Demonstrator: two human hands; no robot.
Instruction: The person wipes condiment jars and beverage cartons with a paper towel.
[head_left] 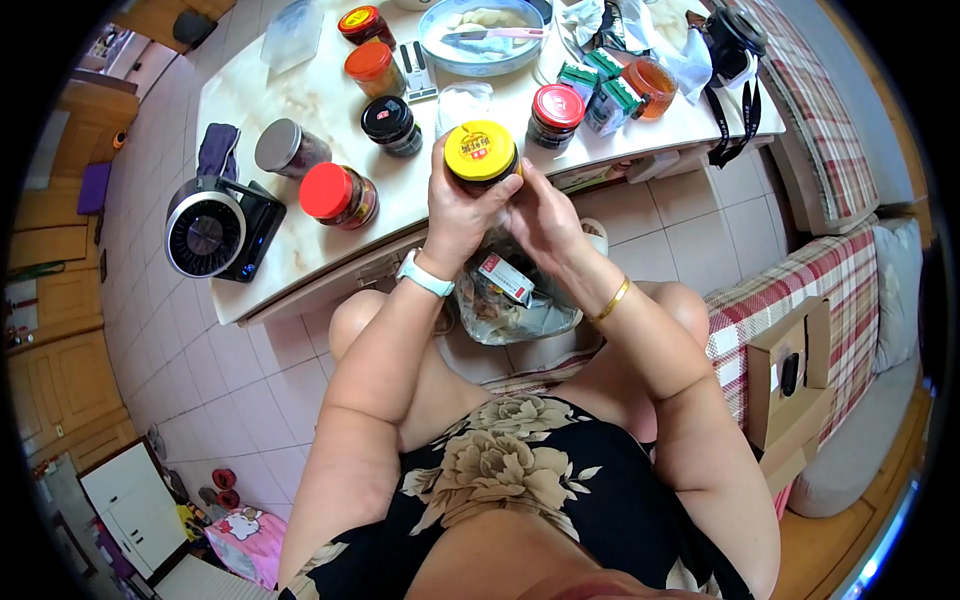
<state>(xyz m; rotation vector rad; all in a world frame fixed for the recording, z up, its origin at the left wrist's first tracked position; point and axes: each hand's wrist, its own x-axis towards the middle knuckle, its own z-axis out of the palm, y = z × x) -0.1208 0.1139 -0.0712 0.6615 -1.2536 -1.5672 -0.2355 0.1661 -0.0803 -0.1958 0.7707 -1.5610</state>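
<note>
Just past the table's near edge, a dark jar with a yellow lid is held upright between both hands. My left hand, with a white watch at its wrist, wraps around the jar's left and near side, the thumb lying across its front. Against the jar's right side rests my right hand, fingers closed in on it; a gold bracelet circles that wrist. The fingers behind the jar are partly hidden. Nearby on the table stand a black-lidded jar to the left and a red-lidded dark jar to the right.
Below the hands is a lined trash bin. The table also bears a red-lidded jar, grey-lidded jar, small fan, bowl with a knife, green boxes and a camera.
</note>
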